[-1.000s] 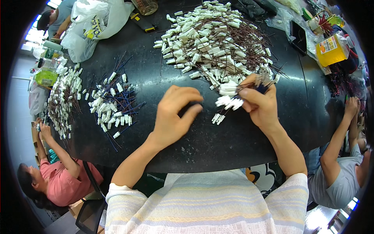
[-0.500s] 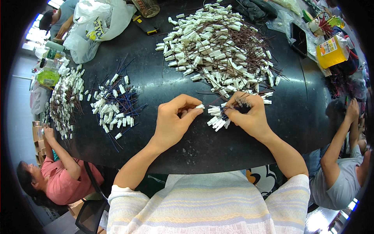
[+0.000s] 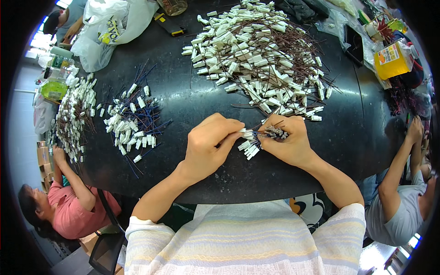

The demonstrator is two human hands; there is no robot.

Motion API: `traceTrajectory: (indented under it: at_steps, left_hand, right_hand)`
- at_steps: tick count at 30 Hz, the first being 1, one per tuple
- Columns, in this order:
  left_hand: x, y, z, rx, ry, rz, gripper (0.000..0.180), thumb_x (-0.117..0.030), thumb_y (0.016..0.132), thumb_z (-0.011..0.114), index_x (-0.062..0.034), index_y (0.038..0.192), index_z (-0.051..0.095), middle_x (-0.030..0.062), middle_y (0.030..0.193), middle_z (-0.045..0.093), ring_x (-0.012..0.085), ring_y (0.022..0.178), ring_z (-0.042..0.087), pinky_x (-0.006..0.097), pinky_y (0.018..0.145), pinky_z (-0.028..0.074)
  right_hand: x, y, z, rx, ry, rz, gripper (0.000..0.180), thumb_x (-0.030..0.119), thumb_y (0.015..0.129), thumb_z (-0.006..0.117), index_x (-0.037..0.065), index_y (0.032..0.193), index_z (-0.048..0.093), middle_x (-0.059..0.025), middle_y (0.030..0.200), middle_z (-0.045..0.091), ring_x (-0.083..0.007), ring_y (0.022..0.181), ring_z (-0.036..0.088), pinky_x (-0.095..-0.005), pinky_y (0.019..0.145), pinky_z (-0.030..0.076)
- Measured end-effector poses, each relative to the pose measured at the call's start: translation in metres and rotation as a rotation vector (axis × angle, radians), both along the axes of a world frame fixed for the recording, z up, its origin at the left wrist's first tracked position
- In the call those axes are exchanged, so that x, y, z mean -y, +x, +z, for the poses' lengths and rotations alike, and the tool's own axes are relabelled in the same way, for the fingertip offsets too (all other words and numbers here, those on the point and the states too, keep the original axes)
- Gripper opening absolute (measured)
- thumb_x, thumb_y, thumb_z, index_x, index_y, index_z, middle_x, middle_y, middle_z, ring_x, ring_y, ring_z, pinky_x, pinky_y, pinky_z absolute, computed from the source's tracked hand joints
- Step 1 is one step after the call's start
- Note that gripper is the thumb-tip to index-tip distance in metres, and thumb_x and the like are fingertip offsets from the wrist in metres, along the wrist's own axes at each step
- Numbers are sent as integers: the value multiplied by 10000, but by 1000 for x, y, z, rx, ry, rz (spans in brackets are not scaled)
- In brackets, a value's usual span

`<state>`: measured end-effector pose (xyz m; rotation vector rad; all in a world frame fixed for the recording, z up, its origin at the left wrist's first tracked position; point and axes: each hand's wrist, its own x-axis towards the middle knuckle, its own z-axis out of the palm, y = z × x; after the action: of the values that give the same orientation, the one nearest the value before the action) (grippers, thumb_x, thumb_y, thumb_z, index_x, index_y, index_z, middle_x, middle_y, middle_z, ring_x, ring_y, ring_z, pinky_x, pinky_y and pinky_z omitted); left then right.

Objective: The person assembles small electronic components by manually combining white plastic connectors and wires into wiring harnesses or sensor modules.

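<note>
I pinch a white plug (image 3: pixel 243 130) in the left grip (image 3: pixel 211 140); the right grip (image 3: pixel 294 143) clamps a bundle of wired plugs (image 3: pixel 250 150).

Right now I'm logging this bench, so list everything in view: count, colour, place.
large connector pile: one, white, brown wires, far centre
small connector pile: one, white, mainly blue wires, centre left
side connector pile: one, white, far left
table: one, black, beneath piles
plastic bag: one, white, upper left
box cutter: one, black and yellow, beside bag
jug: one, yellow, upper right
phone-like device: one, black, upper right
bottle: at least one, yellow-green, left rim
boxes: several, brown, left rim
chair: one, black, lower left
co-workers: at least three, mixed tops, rim
smaller clutter: uncounted, mixed colours, rim
connector bundle: one, white, in right hand
shirt: one, pale, bottom
left hand: one, bare, pinching white connector
right hand: one, bare, holding bundle
</note>
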<state>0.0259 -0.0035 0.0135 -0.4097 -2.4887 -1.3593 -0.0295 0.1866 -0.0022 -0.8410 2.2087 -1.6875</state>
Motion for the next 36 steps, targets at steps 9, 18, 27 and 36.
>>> traceTrajectory:
  at_steps: [9,18,27,36]
  left_hand:
    - [-5,0,-9,-253,-106,-62,192,116,635,641,56,812,597,150,773,628,241,597,561,290,522,453]
    - [-3,0,-11,-322,-178,-95,228,116,608,630,53,823,591,141,773,622,240,597,557,287,514,455]
    - [-2,-6,-7,-285,-60,-90,231,120,636,631,34,849,608,125,774,636,222,607,560,267,527,453]
    - [-4,-8,9,-253,-116,-59,196,62,647,653,15,829,596,152,914,633,254,781,579,317,665,461]
  right_hand:
    - [1,-1,-6,-146,-40,56,100,5,637,640,15,721,586,-72,564,555,-132,444,519,-234,437,390]
    - [3,-1,-4,-173,-82,68,108,-13,642,646,22,731,596,-86,579,576,-168,473,565,-247,443,407]
    - [3,-1,-1,-177,-72,46,77,-17,663,645,8,722,602,-81,561,572,-136,474,561,-228,443,401]
    - [4,2,7,75,-165,18,42,4,726,638,-6,726,597,-32,558,577,-64,482,531,-200,441,392]
